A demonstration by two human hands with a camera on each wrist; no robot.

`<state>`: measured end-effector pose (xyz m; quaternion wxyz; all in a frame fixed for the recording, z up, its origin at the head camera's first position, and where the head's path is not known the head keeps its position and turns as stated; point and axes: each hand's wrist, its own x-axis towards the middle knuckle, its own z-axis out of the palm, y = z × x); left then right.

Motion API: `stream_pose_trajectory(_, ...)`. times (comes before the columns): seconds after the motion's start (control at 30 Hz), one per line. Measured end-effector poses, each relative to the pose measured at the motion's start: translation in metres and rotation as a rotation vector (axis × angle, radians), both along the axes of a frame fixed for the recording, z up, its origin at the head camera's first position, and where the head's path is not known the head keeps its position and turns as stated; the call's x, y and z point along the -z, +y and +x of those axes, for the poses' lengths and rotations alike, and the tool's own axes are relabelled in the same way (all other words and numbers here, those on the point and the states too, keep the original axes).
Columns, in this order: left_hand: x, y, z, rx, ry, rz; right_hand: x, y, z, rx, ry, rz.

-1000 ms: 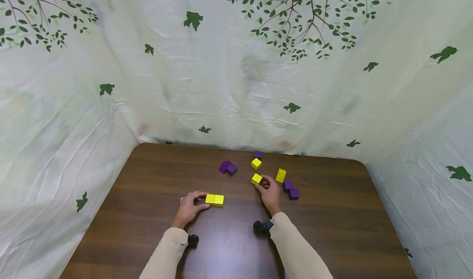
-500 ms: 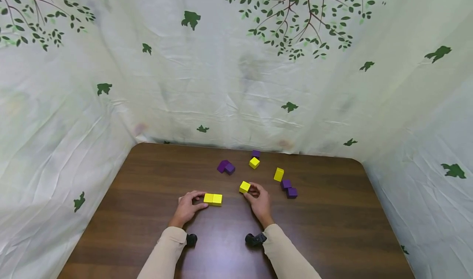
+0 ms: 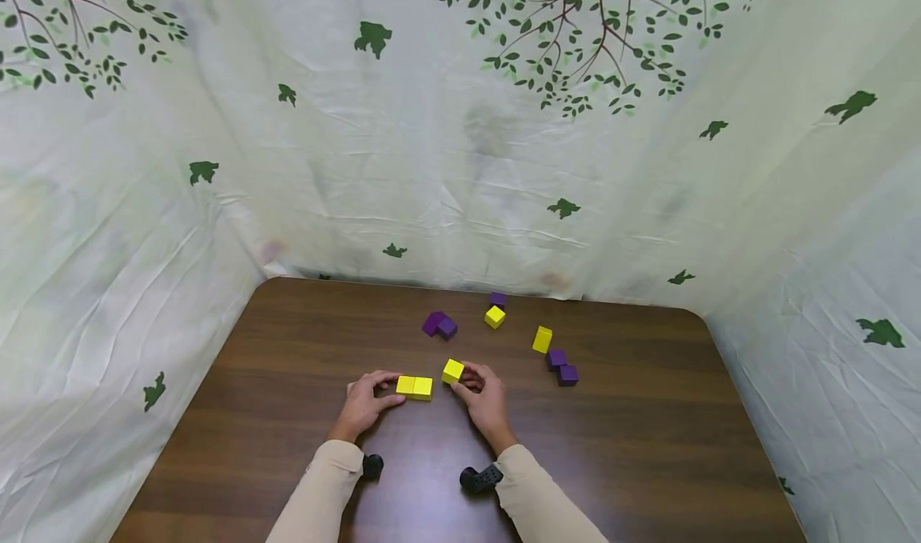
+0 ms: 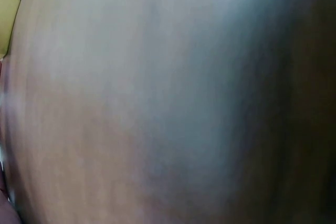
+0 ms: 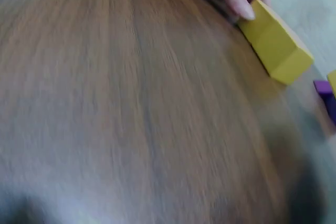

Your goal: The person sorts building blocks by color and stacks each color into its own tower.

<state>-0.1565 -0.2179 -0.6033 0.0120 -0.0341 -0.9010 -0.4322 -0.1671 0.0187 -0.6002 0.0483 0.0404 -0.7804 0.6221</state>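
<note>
In the head view, two yellow cubes stand side by side on the wooden table. My left hand holds the left one of the pair between thumb and fingers. Just to the right, my right hand pinches another yellow cube, turned at an angle and apart from the pair. The right wrist view shows the pair of yellow cubes with the left hand's thumb at their end. Only a yellow corner of the cubes enters the left wrist view, which is mostly blurred table.
Beyond the hands lie two purple cubes, a yellow cube before a purple cube, and a yellow block near two more purple cubes. A leaf-printed curtain hangs behind the brown table.
My right hand has carried its yellow cube leftward and slightly nearer, from beside the back cubes toward the yellow pair. The left hand stays on the pair.
</note>
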Motion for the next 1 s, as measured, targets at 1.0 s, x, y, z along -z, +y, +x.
stream_pose_trajectory(1.0,-0.002,0.001,-0.001,0.006,-0.003,-0.025,-0.012,-0.049,-0.002,-0.189,0.102,0.227)
